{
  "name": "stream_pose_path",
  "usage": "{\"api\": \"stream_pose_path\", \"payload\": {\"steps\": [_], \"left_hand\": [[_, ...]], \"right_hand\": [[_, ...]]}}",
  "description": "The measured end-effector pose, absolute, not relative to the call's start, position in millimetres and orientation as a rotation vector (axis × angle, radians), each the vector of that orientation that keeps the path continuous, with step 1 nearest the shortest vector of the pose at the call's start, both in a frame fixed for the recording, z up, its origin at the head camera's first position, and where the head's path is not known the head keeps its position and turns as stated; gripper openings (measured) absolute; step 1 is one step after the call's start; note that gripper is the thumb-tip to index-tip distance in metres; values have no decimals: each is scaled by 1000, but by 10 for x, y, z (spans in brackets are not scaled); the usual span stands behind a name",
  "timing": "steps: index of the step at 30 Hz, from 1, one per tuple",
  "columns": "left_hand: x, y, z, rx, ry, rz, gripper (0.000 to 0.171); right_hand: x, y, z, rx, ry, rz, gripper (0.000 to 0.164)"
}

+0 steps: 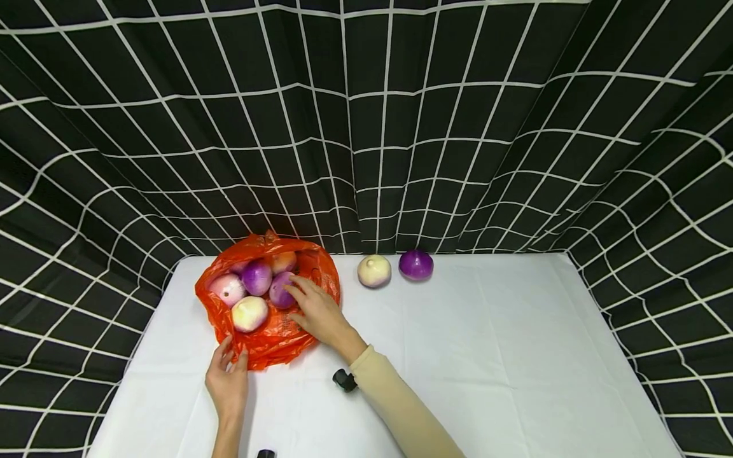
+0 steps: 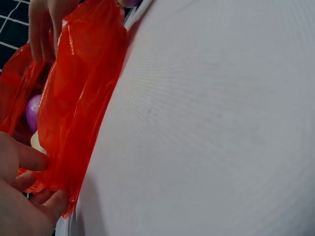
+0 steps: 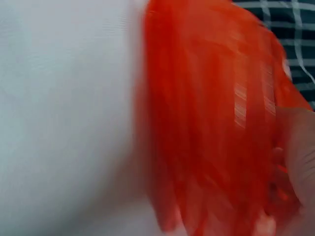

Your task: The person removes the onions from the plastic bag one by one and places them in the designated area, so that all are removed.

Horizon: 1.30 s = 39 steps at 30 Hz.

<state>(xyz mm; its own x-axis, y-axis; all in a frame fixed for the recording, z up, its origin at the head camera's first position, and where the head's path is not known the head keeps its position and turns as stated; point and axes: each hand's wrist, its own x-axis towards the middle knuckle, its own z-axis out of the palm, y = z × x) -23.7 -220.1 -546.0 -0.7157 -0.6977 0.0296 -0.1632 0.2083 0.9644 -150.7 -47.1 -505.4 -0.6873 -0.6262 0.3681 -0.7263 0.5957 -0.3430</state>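
An orange-red plastic bag (image 1: 294,334) lies open at the left of the table, with several onions inside. My left hand (image 1: 227,381) holds the bag's near rim; in the left wrist view its thumb is inside the rim and its fingers (image 2: 55,204) are outside. Reaching in from the right, my right hand (image 1: 321,315) has its fingertips at a purple onion (image 1: 280,292), thumb spread apart. Around that onion lie another purple onion (image 1: 256,278), a pale onion (image 1: 249,314) and a pinkish onion (image 1: 228,290). The right wrist view is blurred, mostly filled by the bag.
A pale onion (image 1: 375,271) and a purple onion (image 1: 416,264) stand side by side at the back edge of the white table (image 1: 487,356). A small black object (image 1: 344,380) lies by the right forearm. Black curtains (image 1: 378,127) with white grid lines surround the table.
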Motion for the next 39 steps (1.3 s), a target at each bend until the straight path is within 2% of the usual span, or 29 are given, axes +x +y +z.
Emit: {"api": "stream_pose_path", "payload": {"steps": [4, 14, 26, 34, 39], "left_hand": [[-221, -2214, -5462, 793, -2005, -1532, 43], [-224, -2164, -5450, 802, -2029, -1544, 42], [-257, -2175, -5459, 814, -2085, -1511, 41], [-250, -2190, -5440, 821, -2092, -1515, 42], [-254, -2192, -5438, 828, -2085, -1529, 42]], "right_hand": [[-1524, -632, -5127, 1175, -2635, 503, 64], [-1583, -766, -5181, 1127, -2715, 355, 59], [-1609, -864, -5137, 799, -2817, 157, 61], [-1568, -817, -5123, 847, -2857, 55, 74], [-1554, -820, -5089, 882, -2904, -23, 73]]}}
